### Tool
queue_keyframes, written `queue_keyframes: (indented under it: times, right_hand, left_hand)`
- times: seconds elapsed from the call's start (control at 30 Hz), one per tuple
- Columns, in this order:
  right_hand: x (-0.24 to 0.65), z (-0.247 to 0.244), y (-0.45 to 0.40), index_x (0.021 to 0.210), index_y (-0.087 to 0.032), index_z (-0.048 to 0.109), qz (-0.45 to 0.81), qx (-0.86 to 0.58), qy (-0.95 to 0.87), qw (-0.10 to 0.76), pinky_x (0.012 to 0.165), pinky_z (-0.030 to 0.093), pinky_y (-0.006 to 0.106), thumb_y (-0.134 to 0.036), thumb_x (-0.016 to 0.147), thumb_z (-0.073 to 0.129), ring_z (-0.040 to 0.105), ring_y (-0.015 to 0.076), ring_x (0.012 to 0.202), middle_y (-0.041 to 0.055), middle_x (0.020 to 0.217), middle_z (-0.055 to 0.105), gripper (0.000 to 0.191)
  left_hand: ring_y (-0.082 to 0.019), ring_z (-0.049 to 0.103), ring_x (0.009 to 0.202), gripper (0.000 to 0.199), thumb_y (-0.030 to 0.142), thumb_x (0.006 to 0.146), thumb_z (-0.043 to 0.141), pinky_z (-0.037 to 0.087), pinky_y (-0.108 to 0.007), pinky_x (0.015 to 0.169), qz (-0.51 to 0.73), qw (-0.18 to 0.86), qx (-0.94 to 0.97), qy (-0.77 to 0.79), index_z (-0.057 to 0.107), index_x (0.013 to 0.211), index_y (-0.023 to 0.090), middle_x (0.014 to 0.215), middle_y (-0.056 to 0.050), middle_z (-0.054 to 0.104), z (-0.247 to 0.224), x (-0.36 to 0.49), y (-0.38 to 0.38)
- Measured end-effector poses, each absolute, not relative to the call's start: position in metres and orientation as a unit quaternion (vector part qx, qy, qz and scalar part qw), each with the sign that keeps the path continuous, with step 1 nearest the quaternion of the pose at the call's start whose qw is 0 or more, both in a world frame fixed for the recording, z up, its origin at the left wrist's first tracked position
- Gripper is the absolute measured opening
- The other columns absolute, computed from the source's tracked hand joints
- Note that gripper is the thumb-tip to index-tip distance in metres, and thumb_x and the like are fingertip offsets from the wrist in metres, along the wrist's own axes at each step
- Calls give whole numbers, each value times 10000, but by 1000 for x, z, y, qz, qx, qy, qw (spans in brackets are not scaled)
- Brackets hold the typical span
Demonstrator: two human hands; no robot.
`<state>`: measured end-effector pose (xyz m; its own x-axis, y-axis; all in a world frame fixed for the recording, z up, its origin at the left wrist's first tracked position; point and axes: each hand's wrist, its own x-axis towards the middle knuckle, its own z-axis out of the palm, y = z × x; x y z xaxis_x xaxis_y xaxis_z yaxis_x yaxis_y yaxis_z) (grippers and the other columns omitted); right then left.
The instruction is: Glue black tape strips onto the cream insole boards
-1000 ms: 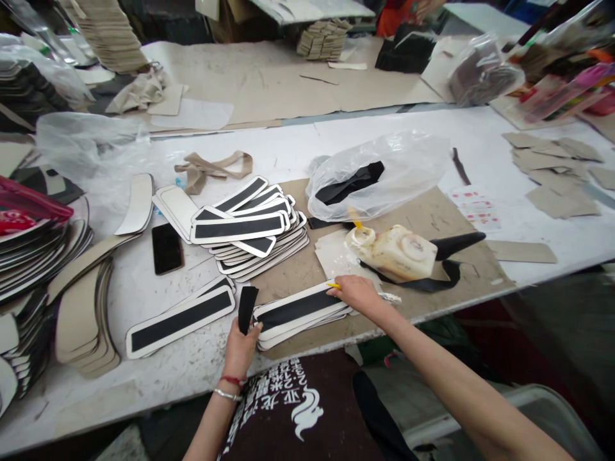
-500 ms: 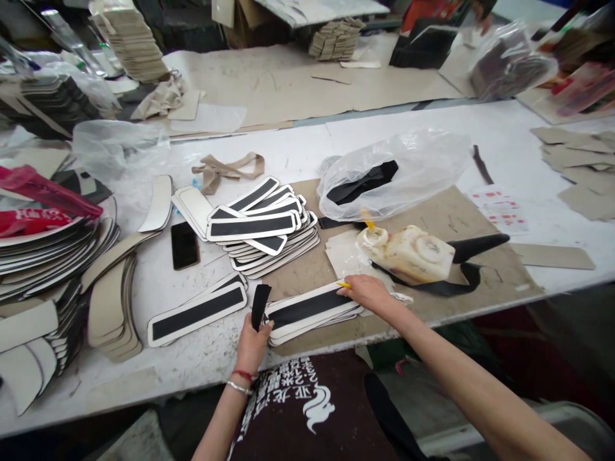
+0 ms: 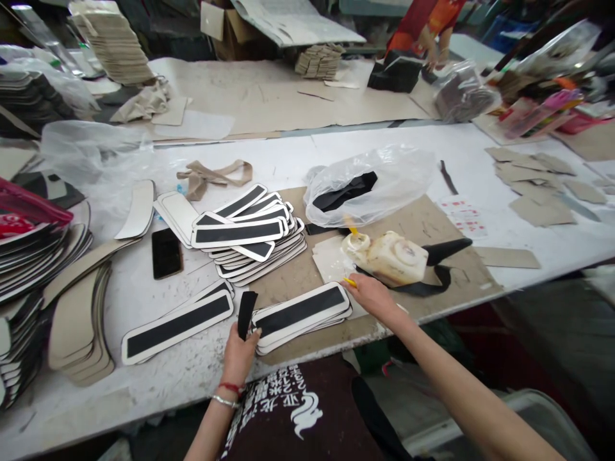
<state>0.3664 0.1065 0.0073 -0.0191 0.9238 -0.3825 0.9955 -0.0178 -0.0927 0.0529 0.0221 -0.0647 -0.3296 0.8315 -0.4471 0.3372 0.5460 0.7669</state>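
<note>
My left hand is closed around black strips that stick up above its fingers. Its thumb rests at the left end of a small stack of white-edged panels. The top panel carries a black strip along its middle. Just past the stack's right end, my right hand pinches a thin yellow stick; any tip on it is too small to make out. Beyond this hand stands a stained, whitish plastic container with another yellow piece upright at its opening.
A larger heap of strip-covered panels lies behind, and two or more panels rest at left. A phone, curved board stacks and a plastic bag with black material surround them. Another person's hands show far back.
My right hand has drawn back from the top panel's right end to just beyond it, with the yellow stick. My left hand keeps its grip. The camera view has shifted.
</note>
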Motion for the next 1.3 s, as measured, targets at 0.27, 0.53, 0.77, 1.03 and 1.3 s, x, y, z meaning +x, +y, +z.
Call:
queue_keyframes:
  times: [0.27, 0.53, 0.77, 1.03, 1.3]
  right_hand:
    - [361, -11, 90, 773, -192, 483, -244, 700, 671, 2, 580, 300, 236, -485, 782, 490, 510, 155, 685, 24, 771, 576, 294]
    - [358, -17, 82, 837, -187, 482, -260, 726, 637, -10, 614, 316, 240, -424, 744, 540, 499, 163, 739, 27, 813, 544, 261]
    - [351, -12, 72, 817, -187, 486, -212, 738, 637, -63, 669, 357, 267, -428, 747, 512, 504, 184, 793, 42, 835, 531, 253]
    - [348, 5, 56, 681, -216, 386, -250, 750, 606, -90, 539, 333, 250, -492, 718, 499, 446, 133, 549, -37, 594, 463, 301]
    - [328, 41, 49, 707, -226, 407, -198, 745, 633, -66, 542, 337, 260, -520, 733, 491, 457, 146, 545, -20, 606, 489, 307]
  left_hand:
    - [-175, 514, 600, 329, 422, 637, 630, 395, -298, 593, 284, 429, 389, 764, 507, 826, 182, 646, 19, 534, -65, 52, 21]
    - [-178, 522, 592, 320, 424, 637, 613, 400, -302, 579, 274, 430, 400, 762, 504, 811, 178, 648, 6, 548, -61, 51, 23]
    - [-185, 530, 611, 283, 381, 650, 599, 394, -308, 604, 274, 444, 390, 759, 474, 823, 195, 652, 8, 539, -55, 51, 24]
    - [-157, 518, 589, 274, 329, 618, 629, 395, -275, 587, 329, 459, 351, 747, 471, 794, 190, 621, 28, 520, -53, 50, 20]
    - [-170, 537, 609, 273, 322, 592, 643, 398, -281, 595, 356, 483, 330, 729, 507, 785, 185, 629, 18, 545, -50, 47, 19]
